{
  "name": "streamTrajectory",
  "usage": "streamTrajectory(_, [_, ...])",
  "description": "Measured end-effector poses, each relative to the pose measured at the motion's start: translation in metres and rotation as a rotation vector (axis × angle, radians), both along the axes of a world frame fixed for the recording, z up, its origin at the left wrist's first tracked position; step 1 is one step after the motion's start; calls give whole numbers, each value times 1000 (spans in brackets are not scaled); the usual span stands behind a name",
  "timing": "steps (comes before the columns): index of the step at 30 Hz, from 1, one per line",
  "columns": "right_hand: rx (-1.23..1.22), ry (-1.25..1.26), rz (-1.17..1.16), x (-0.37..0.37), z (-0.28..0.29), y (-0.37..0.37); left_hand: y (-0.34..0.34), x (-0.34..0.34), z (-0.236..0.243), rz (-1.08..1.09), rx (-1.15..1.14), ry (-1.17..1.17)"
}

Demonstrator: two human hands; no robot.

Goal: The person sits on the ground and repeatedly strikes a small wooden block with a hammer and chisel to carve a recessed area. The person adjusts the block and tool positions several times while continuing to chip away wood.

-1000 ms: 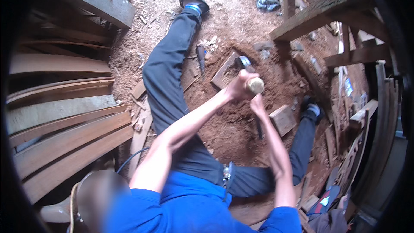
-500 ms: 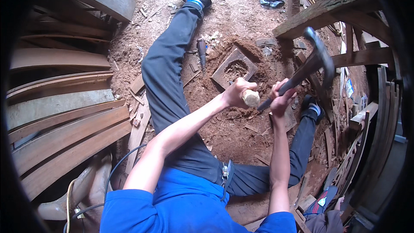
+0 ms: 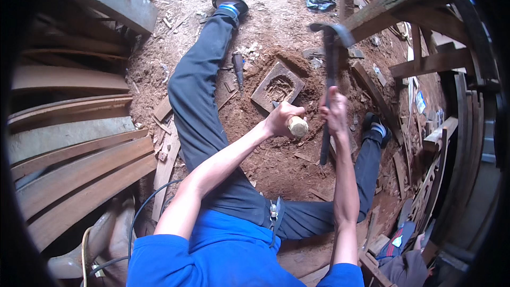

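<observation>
My left hand (image 3: 281, 120) is closed around the handle of a chisel (image 3: 298, 127), its pale butt end turned up toward me. A little of the blade shows past my fingers, at the near edge of a square wooden block (image 3: 262, 95). The block has a rounded hollow with chips in it and sits in sawdust between my legs. In my right hand (image 3: 334, 112) is a claw hammer (image 3: 331, 58), gripped by its dark handle, head raised beyond the hand and apart from the chisel. The hammer head is slightly blurred.
A dark, pointed tool (image 3: 238, 70) lies beside my left leg. Curved planks (image 3: 79, 159) are stacked at the left. Wooden frames (image 3: 404, 5) and upright boards stand at the right. A dark plastic bag (image 3: 320, 0) lies farther off. Cables (image 3: 139, 213) run near my left elbow.
The hammer has swung from a slant to the right to nearly upright, its head moving left. My left hand still holds the chisel at the block; the whole view has shifted slightly.
</observation>
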State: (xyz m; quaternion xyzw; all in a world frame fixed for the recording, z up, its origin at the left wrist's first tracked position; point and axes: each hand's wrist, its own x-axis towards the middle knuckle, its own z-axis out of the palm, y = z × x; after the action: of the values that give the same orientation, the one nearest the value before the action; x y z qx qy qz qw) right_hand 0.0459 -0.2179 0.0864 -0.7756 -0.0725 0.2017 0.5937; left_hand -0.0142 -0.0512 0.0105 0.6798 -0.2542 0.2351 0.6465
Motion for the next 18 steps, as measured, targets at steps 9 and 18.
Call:
streamTrajectory(9, [-221,-147,-5,-6,-118,-2,1,-12,-15,-59,-41,-4])
streamTrajectory(18, [-170,366,-219,1,-83,-12,-11,-28,-14,-75,78,-16])
